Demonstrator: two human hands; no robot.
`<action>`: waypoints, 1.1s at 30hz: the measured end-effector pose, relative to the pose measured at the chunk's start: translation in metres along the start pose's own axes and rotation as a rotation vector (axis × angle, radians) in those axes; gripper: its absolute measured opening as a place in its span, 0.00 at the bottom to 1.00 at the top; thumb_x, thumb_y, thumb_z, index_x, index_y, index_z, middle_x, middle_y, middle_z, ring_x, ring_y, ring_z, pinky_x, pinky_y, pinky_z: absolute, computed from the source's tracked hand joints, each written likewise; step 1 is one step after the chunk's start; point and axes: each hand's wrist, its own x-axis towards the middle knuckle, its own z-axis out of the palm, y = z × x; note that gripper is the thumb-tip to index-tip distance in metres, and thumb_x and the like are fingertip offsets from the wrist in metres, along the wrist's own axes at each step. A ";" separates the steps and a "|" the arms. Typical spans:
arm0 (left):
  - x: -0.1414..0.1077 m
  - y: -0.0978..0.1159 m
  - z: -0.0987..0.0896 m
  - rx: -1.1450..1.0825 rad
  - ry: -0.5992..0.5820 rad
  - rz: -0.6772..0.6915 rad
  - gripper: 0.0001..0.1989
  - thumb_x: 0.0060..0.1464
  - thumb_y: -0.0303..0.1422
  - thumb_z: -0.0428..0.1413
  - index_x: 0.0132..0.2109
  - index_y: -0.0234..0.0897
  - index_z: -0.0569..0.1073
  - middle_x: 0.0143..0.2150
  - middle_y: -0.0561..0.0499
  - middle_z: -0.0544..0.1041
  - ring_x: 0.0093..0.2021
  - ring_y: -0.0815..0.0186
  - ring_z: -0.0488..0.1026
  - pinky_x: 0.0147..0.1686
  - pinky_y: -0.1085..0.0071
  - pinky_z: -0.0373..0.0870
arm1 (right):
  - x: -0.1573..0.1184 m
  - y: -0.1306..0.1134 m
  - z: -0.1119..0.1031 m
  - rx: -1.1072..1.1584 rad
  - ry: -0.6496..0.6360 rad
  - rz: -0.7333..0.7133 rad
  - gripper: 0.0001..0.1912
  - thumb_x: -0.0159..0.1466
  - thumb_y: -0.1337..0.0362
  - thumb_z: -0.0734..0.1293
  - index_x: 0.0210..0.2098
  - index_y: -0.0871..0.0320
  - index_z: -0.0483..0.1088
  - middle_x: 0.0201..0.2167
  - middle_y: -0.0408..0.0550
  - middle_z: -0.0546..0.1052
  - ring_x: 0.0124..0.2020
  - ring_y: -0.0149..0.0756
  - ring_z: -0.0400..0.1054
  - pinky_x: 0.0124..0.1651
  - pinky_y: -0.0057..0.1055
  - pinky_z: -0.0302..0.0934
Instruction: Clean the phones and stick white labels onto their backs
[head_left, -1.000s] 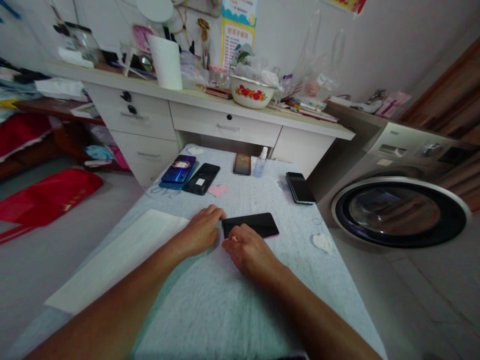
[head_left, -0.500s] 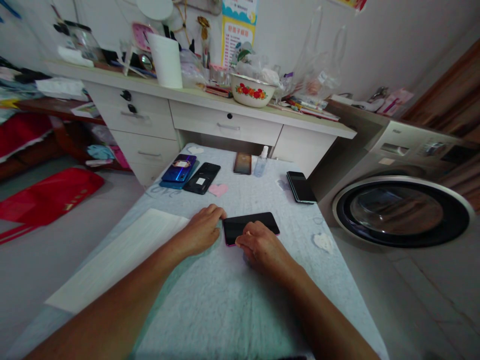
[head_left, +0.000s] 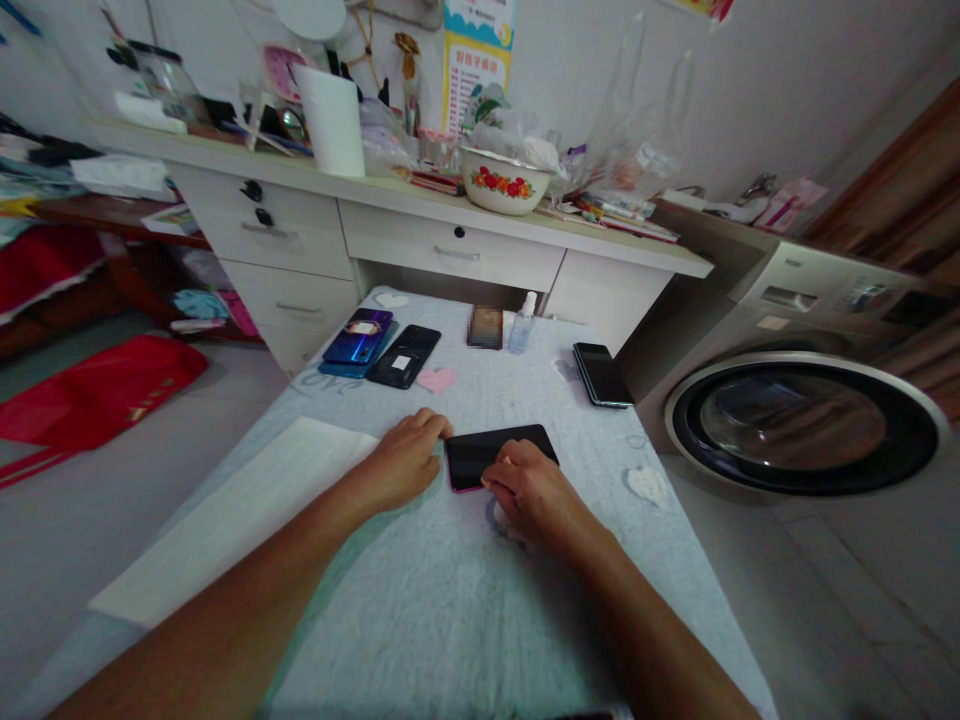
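A smartphone with a dark screen and a pinkish edge lies face up on the cloth-covered table. My left hand rests at its left side, the curled fingers against the upper left corner. Over the lower right part of the screen, my right hand is closed in a pinch, fingertips down at the glass. Something small and pale shows between those fingers, too hidden to name. Beside my left forearm lies a long white sheet, partly covered by the arm.
Farther back lie a blue phone, a black phone, a brown square packet, a spray bottle and a stack of dark phones. A white desk stands behind, a washing machine to the right.
My right hand has slid a little to the right across the phone's screen, still pinched. My left hand and the phone have stayed in place.
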 end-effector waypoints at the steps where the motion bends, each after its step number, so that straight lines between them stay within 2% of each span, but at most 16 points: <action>1: 0.000 -0.001 0.001 -0.001 0.004 0.002 0.16 0.45 0.22 0.47 0.43 0.38 0.66 0.43 0.47 0.67 0.48 0.59 0.65 0.49 0.62 0.62 | 0.001 -0.002 0.001 0.004 0.005 -0.016 0.09 0.63 0.72 0.63 0.31 0.60 0.74 0.33 0.48 0.70 0.36 0.34 0.60 0.39 0.29 0.55; 5: 0.000 -0.003 0.001 -0.002 0.013 0.016 0.16 0.45 0.22 0.47 0.43 0.38 0.66 0.43 0.47 0.67 0.47 0.59 0.65 0.49 0.62 0.62 | 0.003 -0.007 0.004 0.020 0.012 -0.055 0.09 0.63 0.72 0.63 0.31 0.59 0.74 0.33 0.48 0.70 0.36 0.33 0.60 0.38 0.29 0.55; 11: -0.001 0.001 -0.002 -0.002 -0.003 0.002 0.16 0.45 0.22 0.48 0.43 0.39 0.66 0.43 0.48 0.67 0.48 0.59 0.65 0.49 0.63 0.62 | 0.000 -0.002 -0.001 0.032 -0.005 -0.019 0.08 0.63 0.72 0.64 0.33 0.59 0.75 0.33 0.48 0.70 0.37 0.33 0.61 0.39 0.29 0.55; 19: -0.001 0.001 -0.003 0.003 -0.010 0.004 0.16 0.46 0.23 0.48 0.43 0.39 0.65 0.43 0.48 0.67 0.48 0.59 0.65 0.49 0.63 0.62 | -0.004 0.021 -0.007 0.030 -0.013 0.111 0.09 0.64 0.69 0.64 0.34 0.58 0.77 0.33 0.48 0.71 0.37 0.33 0.63 0.40 0.29 0.57; 24: -0.001 0.002 -0.003 -0.007 -0.005 0.013 0.15 0.45 0.23 0.48 0.43 0.38 0.66 0.43 0.47 0.67 0.47 0.59 0.65 0.48 0.62 0.62 | -0.007 0.033 -0.015 0.014 -0.013 0.249 0.09 0.64 0.71 0.63 0.35 0.59 0.77 0.34 0.49 0.72 0.39 0.33 0.64 0.43 0.29 0.57; 29: -0.002 0.000 -0.002 -0.004 -0.011 0.020 0.16 0.45 0.23 0.48 0.43 0.38 0.66 0.43 0.47 0.66 0.48 0.59 0.65 0.48 0.62 0.62 | -0.007 0.036 -0.019 -0.047 -0.011 0.362 0.10 0.63 0.71 0.62 0.34 0.58 0.77 0.33 0.49 0.71 0.39 0.34 0.63 0.42 0.29 0.56; 33: -0.002 0.000 -0.002 0.003 -0.011 0.017 0.15 0.46 0.23 0.48 0.43 0.38 0.65 0.43 0.48 0.66 0.48 0.59 0.65 0.49 0.63 0.62 | -0.004 0.032 -0.015 -0.056 -0.009 0.370 0.10 0.63 0.71 0.62 0.33 0.59 0.76 0.34 0.50 0.71 0.40 0.35 0.63 0.43 0.29 0.55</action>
